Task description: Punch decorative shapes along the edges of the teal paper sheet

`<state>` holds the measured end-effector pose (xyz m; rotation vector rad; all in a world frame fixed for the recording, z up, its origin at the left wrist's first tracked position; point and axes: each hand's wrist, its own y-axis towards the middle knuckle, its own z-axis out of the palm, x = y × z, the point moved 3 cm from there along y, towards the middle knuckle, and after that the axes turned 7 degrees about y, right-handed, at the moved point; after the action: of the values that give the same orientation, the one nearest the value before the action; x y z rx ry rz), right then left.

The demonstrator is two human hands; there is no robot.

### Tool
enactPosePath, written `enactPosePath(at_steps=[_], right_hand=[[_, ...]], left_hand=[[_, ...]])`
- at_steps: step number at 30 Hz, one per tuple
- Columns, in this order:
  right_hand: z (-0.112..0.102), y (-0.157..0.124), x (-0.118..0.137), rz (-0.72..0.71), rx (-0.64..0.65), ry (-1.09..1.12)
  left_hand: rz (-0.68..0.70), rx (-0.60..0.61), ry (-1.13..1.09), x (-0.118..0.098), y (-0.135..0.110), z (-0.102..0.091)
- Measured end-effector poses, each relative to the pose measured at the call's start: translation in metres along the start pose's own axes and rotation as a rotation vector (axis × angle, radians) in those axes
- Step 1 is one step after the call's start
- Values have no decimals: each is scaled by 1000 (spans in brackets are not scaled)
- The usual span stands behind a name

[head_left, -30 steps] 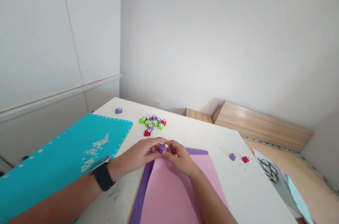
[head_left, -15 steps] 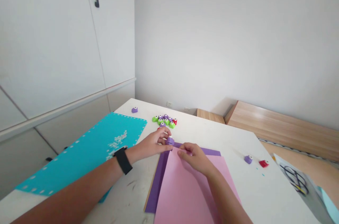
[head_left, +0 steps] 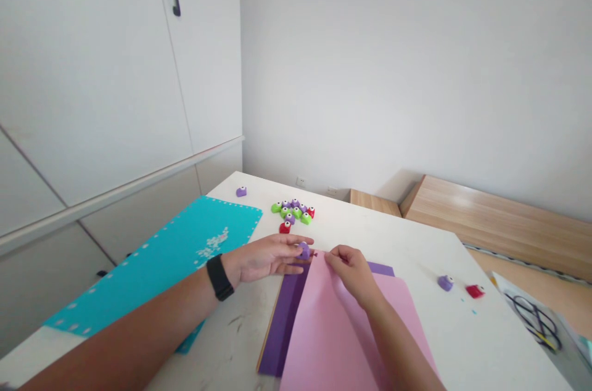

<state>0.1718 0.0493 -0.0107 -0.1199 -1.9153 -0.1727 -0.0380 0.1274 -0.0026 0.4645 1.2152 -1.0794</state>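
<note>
My left hand (head_left: 267, 259) reaches in from the left, with its fingertips around a small purple craft punch (head_left: 304, 250). The punch sits just left of the top corner of a pink paper sheet (head_left: 330, 329). My right hand (head_left: 351, 274) pinches that corner, which stands slightly raised. A purple paper sheet (head_left: 283, 323) lies under the pink one and shows along its left and top edges. A black wristband (head_left: 219, 277) circles my left wrist.
On the white table (head_left: 462, 341) stand a cluster of green, purple and red craft punches (head_left: 292, 211), a red punch (head_left: 285, 227) and a lone purple punch (head_left: 241, 192). A teal cutting mat (head_left: 185, 249) lies left; another purple punch (head_left: 445, 283) and red punch (head_left: 475, 291) stand right.
My hands have moved apart. The left hand has carried the purple punch away from the right hand, and the right hand has taken the pink sheet's corner. The view has shifted slightly.
</note>
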Motion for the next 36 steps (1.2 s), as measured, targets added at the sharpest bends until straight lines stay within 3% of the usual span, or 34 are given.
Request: enactPosePath(at_steps=[5,7,11,17,20,25,31,36], right_hand=[[-4,-1,3,-49,-43,-67],[-5,-1,6,-75,-47,-91],[-5,-4,14,-102,-18,-115],[-2,-5,17,-115,9,-97],[-2,-5,15,-108,0,-100],[-4,-4,10,-115,-16,-109],[-7,-2,7,-117,-45,-103],[-8,-4,14,-138,-30,-92]], left_hand=[[77,-222,354,4,6,-7],[148,-255,506,5,10,-7],[192,-147,542,9,10,2],[-1,61,236,2,-4,17],[-28,110,137,-2,-8,21],[-5,65,167,4,-4,19],[112,-69,436,11,-1,10],[150,-109,694,6,-3,5]])
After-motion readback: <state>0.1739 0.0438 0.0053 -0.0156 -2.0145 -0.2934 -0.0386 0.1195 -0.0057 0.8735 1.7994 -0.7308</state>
